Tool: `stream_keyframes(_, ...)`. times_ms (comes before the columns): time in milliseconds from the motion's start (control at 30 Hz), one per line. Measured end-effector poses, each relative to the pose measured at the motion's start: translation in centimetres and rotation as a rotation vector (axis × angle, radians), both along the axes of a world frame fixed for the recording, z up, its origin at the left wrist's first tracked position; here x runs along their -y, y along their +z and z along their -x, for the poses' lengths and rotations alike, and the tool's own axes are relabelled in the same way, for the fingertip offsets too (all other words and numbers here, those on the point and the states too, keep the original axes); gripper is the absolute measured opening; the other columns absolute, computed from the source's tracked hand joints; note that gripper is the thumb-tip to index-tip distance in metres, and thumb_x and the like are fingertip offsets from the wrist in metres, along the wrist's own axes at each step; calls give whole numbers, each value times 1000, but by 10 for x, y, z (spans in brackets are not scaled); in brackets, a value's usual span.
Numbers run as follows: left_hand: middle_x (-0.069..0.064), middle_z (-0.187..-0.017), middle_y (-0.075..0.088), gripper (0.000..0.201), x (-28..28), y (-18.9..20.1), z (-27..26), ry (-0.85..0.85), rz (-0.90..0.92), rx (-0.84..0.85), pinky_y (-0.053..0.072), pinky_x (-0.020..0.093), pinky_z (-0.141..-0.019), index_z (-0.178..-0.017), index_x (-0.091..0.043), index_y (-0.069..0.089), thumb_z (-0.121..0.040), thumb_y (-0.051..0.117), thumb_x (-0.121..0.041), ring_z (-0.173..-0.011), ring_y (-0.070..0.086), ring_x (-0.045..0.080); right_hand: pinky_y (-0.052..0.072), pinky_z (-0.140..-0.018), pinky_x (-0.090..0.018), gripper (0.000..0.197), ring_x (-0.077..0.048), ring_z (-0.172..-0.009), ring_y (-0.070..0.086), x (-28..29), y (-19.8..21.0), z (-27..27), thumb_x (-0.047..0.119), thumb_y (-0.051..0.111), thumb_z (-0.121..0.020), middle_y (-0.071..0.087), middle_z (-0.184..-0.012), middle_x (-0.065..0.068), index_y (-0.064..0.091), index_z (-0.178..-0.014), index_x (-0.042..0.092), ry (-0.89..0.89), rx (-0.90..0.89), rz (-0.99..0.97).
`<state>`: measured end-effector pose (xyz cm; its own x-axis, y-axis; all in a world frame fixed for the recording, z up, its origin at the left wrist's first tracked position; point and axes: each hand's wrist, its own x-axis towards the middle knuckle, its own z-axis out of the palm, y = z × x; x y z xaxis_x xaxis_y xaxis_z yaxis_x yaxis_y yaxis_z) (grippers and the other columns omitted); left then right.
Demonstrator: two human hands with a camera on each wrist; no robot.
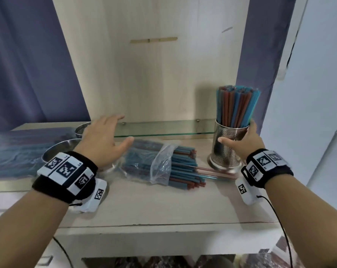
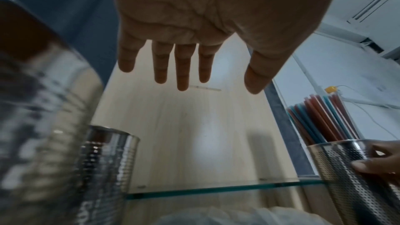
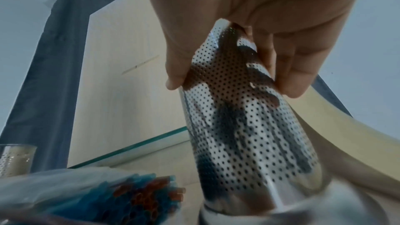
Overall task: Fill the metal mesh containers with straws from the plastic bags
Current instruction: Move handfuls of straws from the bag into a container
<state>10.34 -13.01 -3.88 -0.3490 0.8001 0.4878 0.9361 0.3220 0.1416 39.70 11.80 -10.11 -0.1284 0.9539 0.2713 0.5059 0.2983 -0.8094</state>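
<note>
A perforated metal container [image 1: 228, 146] [image 2: 348, 174] [image 3: 244, 131] packed with blue and red straws [image 1: 236, 105] [image 2: 324, 117] stands at the right of the counter. My right hand [image 1: 241, 141] [image 3: 233, 67] grips its wall, thumb on the left side and fingers round the right. An open plastic bag of blue and red straws [image 1: 159, 164] [image 3: 129, 196] lies in the middle, straw ends poking out to the right. My left hand [image 1: 103, 140] [image 2: 190, 67] hovers flat and empty above the bag's left end. Two empty metal containers [image 1: 57, 149] [image 2: 108, 168] stand under and behind it.
A glass shelf [image 1: 163, 128] [image 2: 216, 190] runs along the wooden back panel [image 1: 154, 74]. Another full bag of straws [image 1: 14, 151] lies at the far left. A couple of loose straws [image 1: 216, 172] lie by the filled container's base. A blue curtain [image 1: 28, 64] hangs on the left.
</note>
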Motion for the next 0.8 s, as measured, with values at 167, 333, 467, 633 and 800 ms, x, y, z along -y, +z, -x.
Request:
stream_keyframes(167, 7, -146, 40, 69, 29, -2, 16, 339, 114, 6, 21, 62, -110, -142, -26, 37, -86, 51, -62, -137, 31, 32, 48, -77, -36, 60, -30, -89, 59, 36, 27, 2, 60, 61, -86, 62, -100, -9, 55, -113, 7, -97, 465, 116)
stream_keyframes(333, 17, -144, 40, 68, 50, -13, 22, 468, 53, 60, 17, 67, -109, -138, -17, 44, -84, 59, -57, -136, 28, 40, 49, -74, -31, 41, -22, -88, 62, 86, 27, 24, 50, 59, -90, 67, -101, -5, 64, -101, 11, 120, 692, -46)
stream_keyframes(467, 12, -126, 55, 55, 40, -34, 4, 139, -28, -196, 34, 60, -101, -120, -15, 60, -77, 61, -50, -123, 44, 37, 44, -96, -31, 52, -24, -122, 55, 86, 6, 47, 32, 61, -95, 58, -134, -8, 47, -140, 11, 313, 932, 56)
stream_keyframes(633, 4, -147, 37, 70, -1, -68, -41, -161, 239, -48, 28, 45, -115, -143, -22, 38, -84, 61, -51, -138, 31, 23, 48, -84, -29, 36, -27, -106, 61, 68, -3, 46, 13, 55, -96, 62, -120, -11, 55, -130, 1, 342, 1250, 99)
stream_keyframes(800, 5, -158, 18, 92, -40, -72, -46, -112, 482, 28, 22, 44, -118, -153, -24, 12, -83, 68, -45, -147, 17, 25, 46, -79, -28, 31, -28, -103, 62, 58, -7, 43, 11, 54, -97, 61, -107, -12, 54, -125, 0, 352, 1393, 57)
